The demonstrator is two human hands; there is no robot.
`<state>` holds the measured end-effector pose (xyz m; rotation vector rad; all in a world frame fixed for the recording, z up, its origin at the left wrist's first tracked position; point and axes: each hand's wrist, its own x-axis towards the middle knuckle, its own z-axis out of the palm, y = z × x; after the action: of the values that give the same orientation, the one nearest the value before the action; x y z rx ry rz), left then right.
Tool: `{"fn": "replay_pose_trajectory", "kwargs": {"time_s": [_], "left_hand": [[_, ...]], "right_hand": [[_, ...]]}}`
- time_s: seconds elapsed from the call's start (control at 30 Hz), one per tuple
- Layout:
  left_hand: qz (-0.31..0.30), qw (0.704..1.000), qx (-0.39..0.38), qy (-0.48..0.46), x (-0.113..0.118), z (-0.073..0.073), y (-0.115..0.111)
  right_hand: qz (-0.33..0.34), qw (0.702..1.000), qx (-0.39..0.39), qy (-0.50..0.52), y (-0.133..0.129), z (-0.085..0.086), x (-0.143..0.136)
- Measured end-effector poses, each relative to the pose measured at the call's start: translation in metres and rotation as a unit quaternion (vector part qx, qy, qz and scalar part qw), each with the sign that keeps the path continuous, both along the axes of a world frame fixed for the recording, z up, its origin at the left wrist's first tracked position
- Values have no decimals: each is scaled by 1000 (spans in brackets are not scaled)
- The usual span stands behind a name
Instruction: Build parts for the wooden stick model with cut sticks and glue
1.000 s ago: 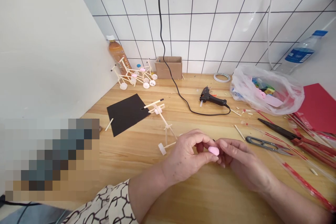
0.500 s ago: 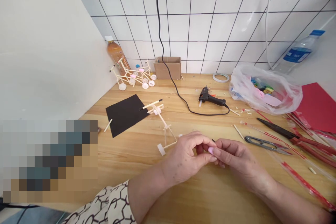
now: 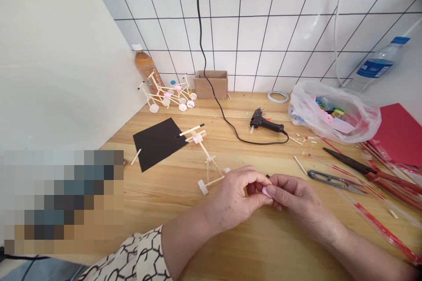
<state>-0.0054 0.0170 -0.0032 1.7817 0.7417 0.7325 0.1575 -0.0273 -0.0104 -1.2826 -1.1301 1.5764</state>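
Observation:
My left hand [image 3: 239, 193] and my right hand [image 3: 298, 197] meet over the front of the table. Both are closed, their fingertips pinching a small pink piece [image 3: 265, 190]; it looks soft, but most of it is hidden. A tiny black bit [image 3: 268, 176] shows above the fingertips, and I cannot tell whether it belongs to the pink piece. Just beyond my left hand stands a small tricycle-like model [image 3: 209, 158] of thin wooden sticks, with a white wheel [image 3: 203, 187] and black-tipped handlebar.
Similar stick models [image 3: 168, 94] stand at the back left by a tea bottle [image 3: 147, 68]. Black card [image 3: 154, 145] lies left. Behind are a cardboard box [image 3: 212, 85] and a glue gun [image 3: 265, 124]. Snips [image 3: 336, 181], scissors [image 3: 356, 164] and a plastic bag [image 3: 362, 127] are at right.
The fingers have shifted very slightly around the pink piece, and less of it shows now. Everything else stays in place.

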Motion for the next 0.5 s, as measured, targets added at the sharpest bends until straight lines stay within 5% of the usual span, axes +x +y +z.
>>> {"fn": "replay_pose_trajectory", "kwargs": {"time_s": [0.5], "left_hand": [[-12,1000,-25,-4,0,1,0]], "right_hand": [[-2,1000,-16,12,-2,5,-2]]}}
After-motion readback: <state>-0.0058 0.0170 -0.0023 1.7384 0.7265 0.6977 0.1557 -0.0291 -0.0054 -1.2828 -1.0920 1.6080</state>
